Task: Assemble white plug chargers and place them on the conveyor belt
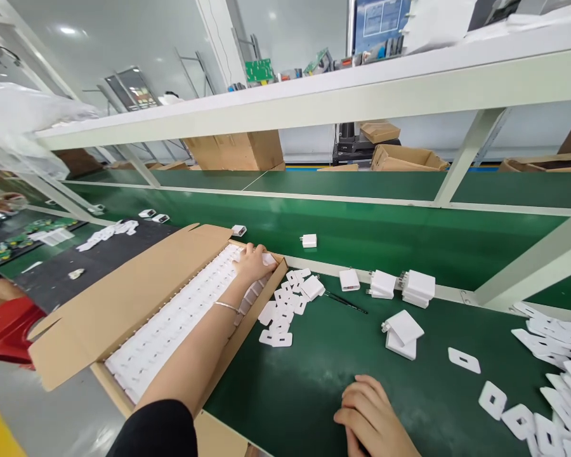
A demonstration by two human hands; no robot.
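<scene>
My left hand (252, 263) reaches into the far end of a long cardboard box (278, 276). Its fingers are closed around a white charger (268, 259), which they partly hide. Rows of white chargers (181, 317) fill the box. Low over the green table, my right hand (368, 412) has its fingers loosely bent, with nothing visible in them. Ahead of it are two stacked white chargers (403, 330). Flat white cover plates (283, 311) with small slots lie in a heap against the box's right side, with another charger (311, 287) on top.
More chargers (417, 289) stand along the table's back ledge, near a thin black tool (346, 302). Many loose cover plates (561, 381) spread at the right. The box's flap (137, 292) opens leftward over a black mat. A shelf beam (314, 105) crosses above; a red stool (9, 330) stands left.
</scene>
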